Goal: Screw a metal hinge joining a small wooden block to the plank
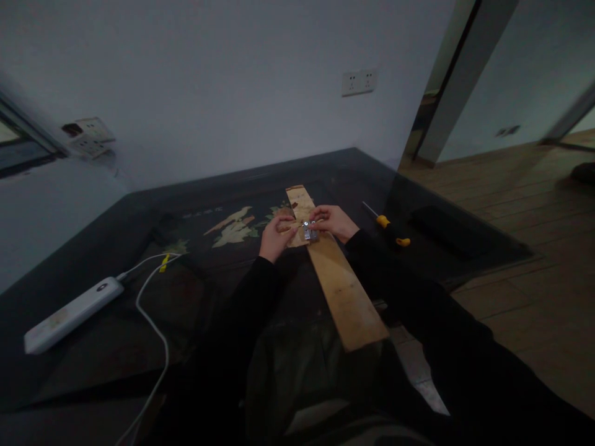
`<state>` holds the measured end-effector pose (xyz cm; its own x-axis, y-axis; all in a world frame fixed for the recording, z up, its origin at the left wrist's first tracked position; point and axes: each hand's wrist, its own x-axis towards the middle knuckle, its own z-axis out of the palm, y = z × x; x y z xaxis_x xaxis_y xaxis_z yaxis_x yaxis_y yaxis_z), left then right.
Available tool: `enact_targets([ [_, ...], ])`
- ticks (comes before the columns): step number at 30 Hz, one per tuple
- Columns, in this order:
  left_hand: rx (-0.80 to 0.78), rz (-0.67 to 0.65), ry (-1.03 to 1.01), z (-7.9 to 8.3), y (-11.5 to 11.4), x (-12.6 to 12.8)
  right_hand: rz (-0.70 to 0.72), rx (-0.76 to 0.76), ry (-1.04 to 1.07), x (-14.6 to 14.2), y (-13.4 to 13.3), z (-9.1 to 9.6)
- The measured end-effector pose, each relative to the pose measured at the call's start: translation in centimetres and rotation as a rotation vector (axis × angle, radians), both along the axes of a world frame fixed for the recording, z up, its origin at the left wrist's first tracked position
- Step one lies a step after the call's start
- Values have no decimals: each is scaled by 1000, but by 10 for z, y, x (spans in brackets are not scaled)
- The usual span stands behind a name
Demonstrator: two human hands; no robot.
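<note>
A long wooden board (346, 291) lies across the dark table, its near end by my lap. A shorter wooden piece (300, 197) shows at its far end. On the wood sits a small silvery metal fitting (307, 234), perhaps a latch or hinge; its exact kind is too small to tell. My right hand (333, 222) pinches the fitting's right side with thumb and fingertips. From the left, my left hand (277, 236) has thumb and fingers closed together just beside the fitting. Whatever they hold is too small to name. A yellow and black screwdriver (383, 222) rests to the right.
A white power bank (74, 314) with a white cable (153, 325) lies on the left of the dark table (223, 186). Sockets (359, 82) are on the wall behind. A dark flat object (444, 232) lies at the right.
</note>
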<state>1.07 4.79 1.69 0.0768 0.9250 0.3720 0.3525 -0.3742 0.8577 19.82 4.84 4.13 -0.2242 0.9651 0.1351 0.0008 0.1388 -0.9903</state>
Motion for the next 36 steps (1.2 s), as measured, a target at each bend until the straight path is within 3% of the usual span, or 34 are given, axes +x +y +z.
enact_targets([
  [9, 75, 20, 65, -3, 0, 0, 46, 77, -26, 0, 3, -1],
  [22, 240, 46, 104, 1, -10, 5, 35, 50, 59, 2, 7, -10],
  [36, 225, 71, 110, -4, -5, 4, 22, 10, 93, 2, 8, -12],
])
